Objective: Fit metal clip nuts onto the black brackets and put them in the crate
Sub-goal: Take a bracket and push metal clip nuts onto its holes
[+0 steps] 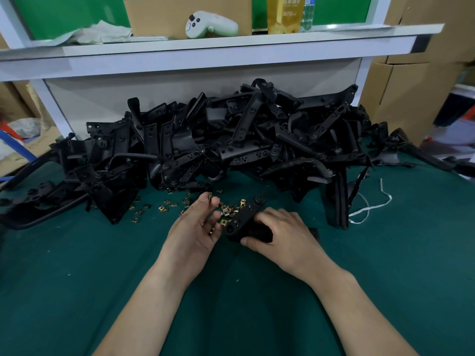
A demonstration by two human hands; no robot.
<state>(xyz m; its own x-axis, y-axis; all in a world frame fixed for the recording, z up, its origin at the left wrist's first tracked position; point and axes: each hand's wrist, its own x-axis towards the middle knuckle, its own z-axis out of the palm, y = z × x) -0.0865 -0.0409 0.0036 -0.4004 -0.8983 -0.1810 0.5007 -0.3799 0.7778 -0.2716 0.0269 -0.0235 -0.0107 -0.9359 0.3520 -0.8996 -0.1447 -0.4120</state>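
Head view: right grip (285, 235) is holding a bracket (244, 219) while left grip (192, 227) is pinching a nut (210, 196), which probably needs aligning with the bracket's edge next.

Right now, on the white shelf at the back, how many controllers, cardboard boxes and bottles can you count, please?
White controller: 1
Cardboard box: 1
Bottles: 2, one yellow bottle and one clear bottle
Total: 4
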